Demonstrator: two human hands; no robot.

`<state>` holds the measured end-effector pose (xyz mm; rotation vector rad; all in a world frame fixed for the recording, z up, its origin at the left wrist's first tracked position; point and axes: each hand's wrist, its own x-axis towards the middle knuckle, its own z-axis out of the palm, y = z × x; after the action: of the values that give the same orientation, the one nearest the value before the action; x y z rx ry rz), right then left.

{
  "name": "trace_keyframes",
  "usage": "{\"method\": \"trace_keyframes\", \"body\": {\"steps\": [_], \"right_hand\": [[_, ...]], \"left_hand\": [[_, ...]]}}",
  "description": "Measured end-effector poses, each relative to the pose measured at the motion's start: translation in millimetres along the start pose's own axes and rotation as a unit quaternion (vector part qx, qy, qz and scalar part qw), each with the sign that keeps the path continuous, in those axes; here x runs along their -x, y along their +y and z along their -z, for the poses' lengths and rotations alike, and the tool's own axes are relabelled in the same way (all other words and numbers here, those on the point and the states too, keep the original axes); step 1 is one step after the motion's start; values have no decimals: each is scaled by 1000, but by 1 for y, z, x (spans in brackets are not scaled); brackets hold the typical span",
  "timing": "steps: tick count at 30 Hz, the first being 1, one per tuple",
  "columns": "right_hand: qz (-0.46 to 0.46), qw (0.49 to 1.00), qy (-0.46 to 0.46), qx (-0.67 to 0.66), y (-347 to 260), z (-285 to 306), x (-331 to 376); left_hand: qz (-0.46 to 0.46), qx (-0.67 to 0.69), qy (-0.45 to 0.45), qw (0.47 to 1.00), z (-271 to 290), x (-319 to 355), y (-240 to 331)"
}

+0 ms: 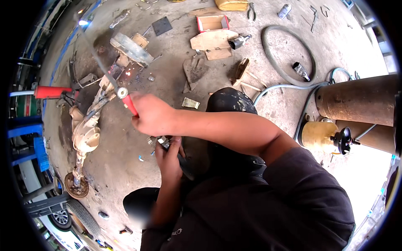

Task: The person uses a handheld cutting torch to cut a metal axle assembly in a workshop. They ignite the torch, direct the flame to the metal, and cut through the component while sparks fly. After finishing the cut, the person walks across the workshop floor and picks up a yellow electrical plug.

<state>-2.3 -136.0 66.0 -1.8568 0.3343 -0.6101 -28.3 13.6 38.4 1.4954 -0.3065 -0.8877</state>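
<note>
My right hand (153, 115) is closed around the red handle of a gas torch (99, 62). Its long metal tube reaches to the upper left, where a bright bluish-white light shows at the far end. Just below, my left hand (168, 159) grips metal fittings (161, 141) at the torch's rear; how they join the handle is hidden behind my right hand. Left of my hands lies a rusty vehicle axle (87, 133) with a rounded housing. A few small sparks show near its far end, beside a grey drum (132, 49).
A red cylindrical tool (52, 92) stands at the left. Ahead lie an open cardboard box (212, 24), a dark square plate (161, 25) and pliers (251, 11). To the right are a coiled hose (266, 44), rusty gas cylinders (356, 98) and a yellowish container (319, 137).
</note>
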Motion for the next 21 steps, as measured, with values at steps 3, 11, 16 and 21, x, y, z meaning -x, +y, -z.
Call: {"method": "trace_keyframes", "body": {"steps": [3,11,16,21], "right_hand": [[-9,1000,-16,-19,-8,-8,6],[-33,998,-47,-11,-10,-15,7],[-46,998,-41,-18,-11,-6,9],[-41,999,-35,-2,-10,-6,10]], "left_hand": [[-57,-32,11,998,6,7,-6],[-14,43,74,996,20,15,-9],[-38,11,86,996,21,11,-13],[-36,73,78,994,20,10,-19]]}}
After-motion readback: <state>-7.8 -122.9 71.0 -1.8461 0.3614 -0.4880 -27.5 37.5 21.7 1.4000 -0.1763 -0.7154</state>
